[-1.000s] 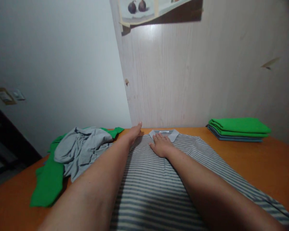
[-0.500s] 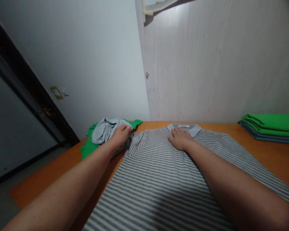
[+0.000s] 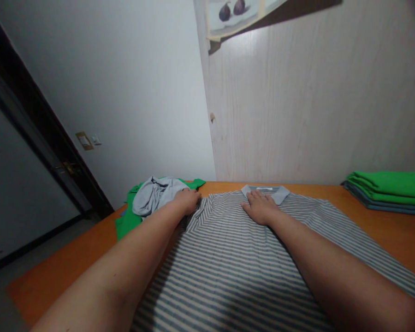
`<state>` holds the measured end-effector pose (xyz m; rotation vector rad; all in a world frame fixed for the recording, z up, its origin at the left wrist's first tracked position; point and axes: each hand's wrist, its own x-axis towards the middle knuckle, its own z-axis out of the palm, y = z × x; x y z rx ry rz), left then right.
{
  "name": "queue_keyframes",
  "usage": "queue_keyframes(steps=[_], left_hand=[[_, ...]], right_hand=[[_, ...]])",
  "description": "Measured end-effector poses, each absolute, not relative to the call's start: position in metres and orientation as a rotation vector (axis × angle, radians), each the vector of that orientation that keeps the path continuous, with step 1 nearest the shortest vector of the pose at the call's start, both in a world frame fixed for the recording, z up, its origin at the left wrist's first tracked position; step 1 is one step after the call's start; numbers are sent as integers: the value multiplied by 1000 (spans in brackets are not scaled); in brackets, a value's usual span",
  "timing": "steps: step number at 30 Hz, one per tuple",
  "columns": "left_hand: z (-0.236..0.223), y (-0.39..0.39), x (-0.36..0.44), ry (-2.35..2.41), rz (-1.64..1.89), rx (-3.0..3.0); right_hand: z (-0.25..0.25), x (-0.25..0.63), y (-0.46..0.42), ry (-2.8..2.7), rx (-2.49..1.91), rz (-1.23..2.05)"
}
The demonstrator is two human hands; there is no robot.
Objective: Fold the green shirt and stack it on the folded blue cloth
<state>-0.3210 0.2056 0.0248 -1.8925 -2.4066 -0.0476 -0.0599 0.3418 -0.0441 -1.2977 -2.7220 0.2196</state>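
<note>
A grey-and-white striped polo shirt (image 3: 228, 258) lies spread flat on the orange table (image 3: 394, 230), its grey collar (image 3: 266, 191) toward the wall. My right hand (image 3: 261, 207) rests flat on the shirt just below the collar, fingers stretched out. My left hand (image 3: 187, 201) is closed on the shirt's left sleeve at its far left corner, where the fabric is folded inward and the stripes run diagonally. Both forearms reach across the shirt's body.
A loose pile of grey cloth (image 3: 155, 199) on green cloth (image 3: 126, 223) sits beside my left hand. A folded stack of green and blue-grey garments (image 3: 389, 189) stands at the far right. Wood panel wall behind; a dark door frame (image 3: 38, 133) at left.
My left hand went from lying open near the collar to the shirt's left edge, closed on the sleeve and drew it inward. My right hand stayed put. The view swung left.
</note>
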Motion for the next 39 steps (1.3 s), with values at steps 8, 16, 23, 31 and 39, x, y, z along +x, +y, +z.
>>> queue_keyframes(steps=[8, 16, 23, 31, 39], left_hand=[[34, 206, -323, -2428, -406, -1973], [61, 176, -332, -2489, -1409, -1924], [60, 160, -343, -2538, -1774, -1841], [74, 173, -329, -2466, -750, -1706], [99, 192, -259, -2733, -1268, -2082]], right_hand=[[-46, -61, 343, -2707, -1289, 222], [-43, -61, 341, -2708, -1289, 220], [-44, -61, 342, -2707, -1287, 219], [-45, -61, 343, -2704, -1294, 230], [-47, -60, 345, -2711, -1267, 217]])
